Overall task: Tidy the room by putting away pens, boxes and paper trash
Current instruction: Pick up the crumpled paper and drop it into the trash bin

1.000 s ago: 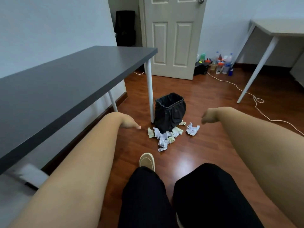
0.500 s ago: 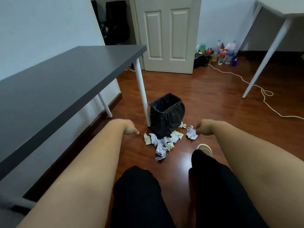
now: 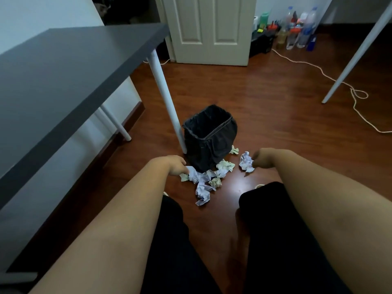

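A black trash bin (image 3: 220, 143) lined with a dark bag stands open on the wood floor beside a white table leg (image 3: 167, 102). Several crumpled paper balls (image 3: 203, 181), white and yellowish, lie in front of it. A separate white paper ball (image 3: 245, 162) lies to the right, and a small yellowish scrap (image 3: 234, 150) rests against the bin. My left hand (image 3: 177, 165) reaches down, fingertips at the left edge of the pile. My right hand (image 3: 259, 159) touches the separate white ball. Both hands' fingers curl away from view.
A dark grey table (image 3: 63, 71) fills the left side. A white door (image 3: 212, 28) is behind the bin, with bottles (image 3: 297, 32) beside it. A white cord (image 3: 356, 96) runs across the floor by another table's leg (image 3: 356, 52). My black-trousered knees (image 3: 169, 240) are below.
I have stepped closer to the bin and bent lower. Both hands dropped from mid-air to the crumpled papers on the floor.
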The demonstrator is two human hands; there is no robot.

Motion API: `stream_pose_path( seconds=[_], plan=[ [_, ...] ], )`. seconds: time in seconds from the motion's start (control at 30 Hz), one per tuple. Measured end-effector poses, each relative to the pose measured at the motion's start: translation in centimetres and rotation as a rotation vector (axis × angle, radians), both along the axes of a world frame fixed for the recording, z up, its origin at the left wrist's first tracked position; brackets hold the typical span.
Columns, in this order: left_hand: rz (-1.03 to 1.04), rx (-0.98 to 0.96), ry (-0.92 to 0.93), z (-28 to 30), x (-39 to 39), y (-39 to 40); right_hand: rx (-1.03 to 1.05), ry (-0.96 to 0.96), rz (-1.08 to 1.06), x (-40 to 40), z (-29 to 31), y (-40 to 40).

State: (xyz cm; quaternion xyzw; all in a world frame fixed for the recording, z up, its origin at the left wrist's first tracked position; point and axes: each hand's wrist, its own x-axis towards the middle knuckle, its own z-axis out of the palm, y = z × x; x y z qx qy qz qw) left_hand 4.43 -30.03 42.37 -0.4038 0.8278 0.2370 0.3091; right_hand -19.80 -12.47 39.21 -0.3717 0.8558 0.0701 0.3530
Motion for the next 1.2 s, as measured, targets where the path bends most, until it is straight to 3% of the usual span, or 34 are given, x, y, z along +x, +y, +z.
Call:
stream_pose_path(
  seconds=[0.3, 0.73, 0.87, 1.0, 1.1, 1.2],
  plan=[
    [0.037, 0.159, -0.084, -10.8, -3.4, -3.8, 0.141, -0.050, 0.206, -2.8, -8.5, -8.0],
    [0.241, 0.351, -0.124, -30.0, -4.6, -4.3, 0.166, -0.182, 0.247, -4.9, -26.5, -18.1],
    [0.452, 0.395, -0.014, -34.4, -4.5, -3.6, 0.184, -0.244, 0.220, -3.0, -31.7, -19.7],
    [0.758, 0.418, -0.031, -37.2, -5.1, -2.6, 0.172, -0.235, 0.206, -1.8, -36.4, -19.3],
    [1.012, 0.492, 0.023, -40.2, -5.1, -1.7, 0.052, -0.237, 0.133, -2.4, -38.6, -18.5],
    [1.064, 0.580, -0.007, -39.8, -6.0, -1.2, -0.075, -0.244, 0.051, -3.2, -38.7, -17.8]
  ],
)
